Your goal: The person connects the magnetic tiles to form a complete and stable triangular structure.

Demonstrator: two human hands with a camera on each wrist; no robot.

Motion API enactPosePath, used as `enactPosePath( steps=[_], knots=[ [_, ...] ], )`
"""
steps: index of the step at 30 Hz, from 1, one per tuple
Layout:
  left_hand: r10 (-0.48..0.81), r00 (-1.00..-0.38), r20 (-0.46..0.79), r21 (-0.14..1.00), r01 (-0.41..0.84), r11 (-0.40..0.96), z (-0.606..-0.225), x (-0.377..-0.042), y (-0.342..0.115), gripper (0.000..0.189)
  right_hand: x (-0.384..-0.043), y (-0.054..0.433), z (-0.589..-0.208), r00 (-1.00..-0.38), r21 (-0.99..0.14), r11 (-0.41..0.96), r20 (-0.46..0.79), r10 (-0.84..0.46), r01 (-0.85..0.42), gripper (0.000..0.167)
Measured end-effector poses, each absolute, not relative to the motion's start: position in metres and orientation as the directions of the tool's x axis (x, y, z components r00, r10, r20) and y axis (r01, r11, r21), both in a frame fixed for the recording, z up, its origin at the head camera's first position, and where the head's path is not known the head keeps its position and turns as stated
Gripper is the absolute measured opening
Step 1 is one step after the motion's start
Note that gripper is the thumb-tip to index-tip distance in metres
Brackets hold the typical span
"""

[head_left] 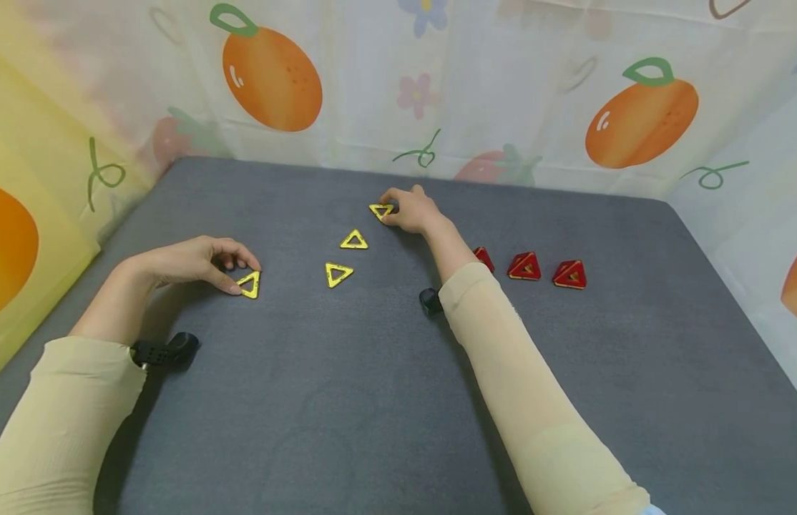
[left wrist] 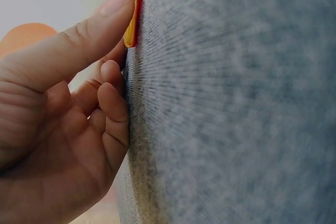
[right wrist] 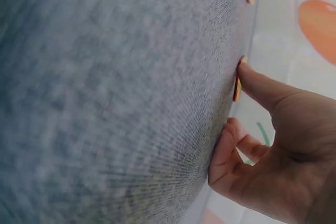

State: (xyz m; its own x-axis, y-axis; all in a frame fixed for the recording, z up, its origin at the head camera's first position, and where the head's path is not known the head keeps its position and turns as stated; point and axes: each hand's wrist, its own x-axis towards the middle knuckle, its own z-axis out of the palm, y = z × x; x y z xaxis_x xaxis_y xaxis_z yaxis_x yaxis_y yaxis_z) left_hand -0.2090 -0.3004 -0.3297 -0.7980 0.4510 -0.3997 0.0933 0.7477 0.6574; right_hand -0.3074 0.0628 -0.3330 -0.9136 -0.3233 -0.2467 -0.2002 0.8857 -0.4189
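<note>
At the left of the table, my left hand (head_left: 191, 262) pinches a yellow triangle tile (head_left: 254, 289) with an open middle, thumb on one side and forefinger on the other. The left wrist view shows this tile's red underside edge (left wrist: 139, 9) against the tabletop. Toward the back, my right hand (head_left: 414, 212) holds another yellow triangle tile (head_left: 381, 205) between thumb and forefinger, low at the surface. Two more such tiles lie flat between the hands: one farther back (head_left: 354, 240), one nearer (head_left: 338, 274).
Right of my right forearm stand red pyramid-like pieces: one partly hidden by the arm (head_left: 485, 259), a middle one (head_left: 524, 266) and an outer one (head_left: 569, 275). The grey table (head_left: 373, 400) meets a fruit-printed curtain (head_left: 373, 129) at its back. Black wrist cameras (head_left: 173, 349) jut from both sleeves.
</note>
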Motion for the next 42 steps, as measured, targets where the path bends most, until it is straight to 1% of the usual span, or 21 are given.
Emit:
enactPosePath(
  steps=[6, 11, 16, 20, 23, 28, 36, 39, 42],
  knots=[
    [0.462, -0.800, -0.384, 0.668, 0.105, 0.737, -0.331, -0.210, -0.301, 0.048, -0.305, 0.062, -0.333, -0.919, -0.401, 0.894, -0.241, -0.311, -0.198, 0.045],
    [0.479, -0.811, -0.336, 0.685, 0.139, 0.716, -0.333, -0.209, -0.300, 0.045, -0.306, 0.063, -0.333, -0.918, -0.402, 0.892, -0.236, -0.320, -0.208, 0.044],
    [0.457, -0.816, -0.354, 0.721, 0.072, 0.689, -0.330, -0.208, -0.292, 0.034, -0.308, 0.065, -0.334, -0.914, -0.415, 0.884, -0.231, -0.333, -0.217, 0.044],
    [0.431, -0.823, -0.370, 0.725, 0.035, 0.688, -0.326, -0.209, -0.278, 0.028, -0.308, 0.066, -0.335, -0.912, -0.421, 0.881, -0.234, -0.337, -0.217, 0.044],
    [0.448, -0.815, -0.367, 0.747, 0.029, 0.665, -0.324, -0.208, -0.258, 0.025, -0.309, 0.066, -0.336, -0.913, -0.422, 0.882, -0.239, -0.332, -0.211, 0.044],
    [0.511, -0.777, -0.369, 0.802, 0.012, 0.598, -0.321, -0.197, -0.207, 0.026, -0.309, 0.065, -0.336, -0.912, -0.423, 0.882, -0.243, -0.331, -0.208, 0.044],
    [0.506, -0.767, -0.395, 0.828, -0.058, 0.558, -0.321, -0.172, -0.123, 0.020, -0.308, 0.065, -0.334, -0.917, -0.407, 0.889, -0.233, -0.325, -0.212, 0.043],
    [0.524, -0.754, -0.396, 0.839, -0.065, 0.540, -0.325, -0.162, -0.100, 0.019, -0.307, 0.065, -0.334, -0.916, -0.406, 0.889, -0.236, -0.324, -0.210, 0.043],
    [0.549, -0.744, -0.380, 0.843, -0.034, 0.537, -0.328, -0.154, -0.083, 0.018, -0.307, 0.065, -0.334, -0.915, -0.407, 0.888, -0.236, -0.327, -0.212, 0.043]
  ],
)
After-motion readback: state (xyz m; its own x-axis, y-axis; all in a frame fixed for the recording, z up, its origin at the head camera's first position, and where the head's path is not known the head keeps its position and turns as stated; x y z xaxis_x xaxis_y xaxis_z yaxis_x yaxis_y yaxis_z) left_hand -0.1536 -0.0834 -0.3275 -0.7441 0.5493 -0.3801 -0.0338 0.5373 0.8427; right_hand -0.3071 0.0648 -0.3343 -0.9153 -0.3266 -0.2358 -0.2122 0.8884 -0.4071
